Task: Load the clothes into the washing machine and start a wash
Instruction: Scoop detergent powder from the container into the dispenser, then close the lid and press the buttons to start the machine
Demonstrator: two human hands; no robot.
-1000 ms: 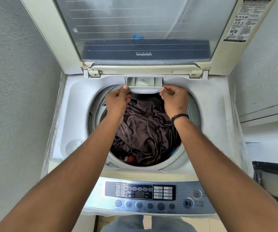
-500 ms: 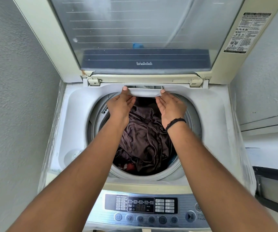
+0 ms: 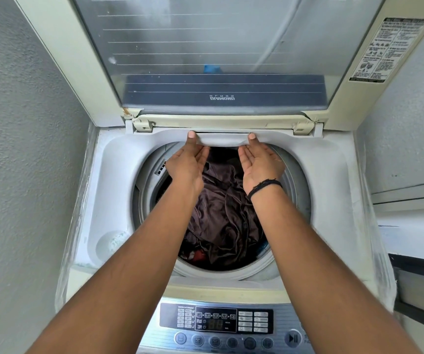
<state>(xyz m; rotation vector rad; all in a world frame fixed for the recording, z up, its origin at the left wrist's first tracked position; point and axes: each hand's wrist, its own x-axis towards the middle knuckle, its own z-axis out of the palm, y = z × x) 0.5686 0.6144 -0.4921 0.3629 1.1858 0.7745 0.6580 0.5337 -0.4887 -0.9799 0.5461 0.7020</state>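
**Both hands at the detergent drawer, behind a loaded drum**

A head-worn view looks down into a top-loading washing machine [image 3: 98, 190] with its lid [image 3: 221, 54] raised upright at the back. 2 bare arms reach forward over the round drum opening. The left hand [image 3: 186, 163] and right hand [image 3: 259, 164] are open, palms angled toward each other, gripping nothing. 1 fingertip of each presses the front face of a pale detergent drawer [image 3: 221, 141] set in the rear rim, just below the lid hinge. The drawer looks nearly flush with the rim, with only a thin dark gap above it.

The drawer's long axis runs left to right, and the hands sit at its 2 ends, equally near. It lies straight ahead of the fingertips, so any further push goes directly away from the person.

The clothes [image 3: 221, 215], mostly dark brown fabric with a bit of red at the front, lie inside the drum, below and between the wrists.

The control panel [image 3: 216, 320] and its start button [image 3: 293, 338] sit at the near edge, under the forearms. The right hand seems nearer that button.
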